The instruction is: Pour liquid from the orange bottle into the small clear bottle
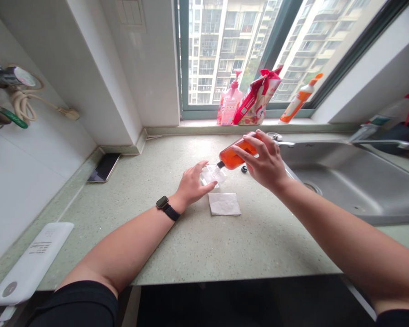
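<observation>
My right hand (267, 163) grips an amber-orange bottle (236, 152), tilted with its black-necked mouth pointing down to the left. That mouth is just over a small clear container (214, 175), and whether liquid is flowing I cannot make out. Around the container's left side my left hand (192, 184) curls, thumb at the front and fingers behind, steadying it on the counter. A folded white tissue (224, 204) lies flat in front of the container. Close to my right hand's fingers rests a small black cap (244, 169).
To the right is a steel sink (344, 181) with a faucet (385, 143). A pink pump bottle (231, 104), a red bag (259, 97) and an orange-white bottle (300, 100) stand on the sill. At left lie a phone (104, 168) and a white power bank (32, 263).
</observation>
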